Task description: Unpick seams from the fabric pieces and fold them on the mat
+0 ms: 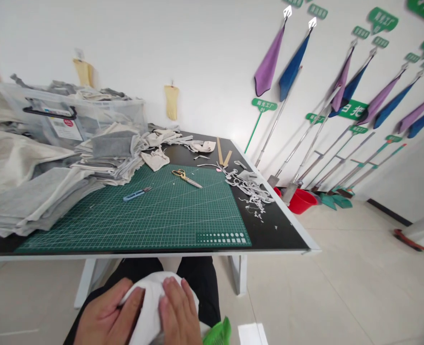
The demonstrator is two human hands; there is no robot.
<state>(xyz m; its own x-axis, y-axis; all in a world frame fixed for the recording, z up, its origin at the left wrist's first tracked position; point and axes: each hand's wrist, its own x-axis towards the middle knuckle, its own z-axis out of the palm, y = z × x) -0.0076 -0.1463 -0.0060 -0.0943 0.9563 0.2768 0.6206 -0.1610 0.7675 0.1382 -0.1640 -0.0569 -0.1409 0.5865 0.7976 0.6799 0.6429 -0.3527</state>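
Note:
Both of my hands rest on a white cloth in my lap, below the table's front edge. My left hand grips the cloth's left side with the fingers curled around it. My right hand lies flat on top of the cloth, pressing it down. A bit of bright green material shows just right of my right hand. On the table above lie yellow-handled scissors and a small blue snipper, both on a green cutting mat.
Stacks of grey and cream fabric fill the table's left side, with a clear plastic bin behind. White fabric scraps lie at the mat's right edge. Mops with purple and blue cloths lean on the right wall beside a red bucket.

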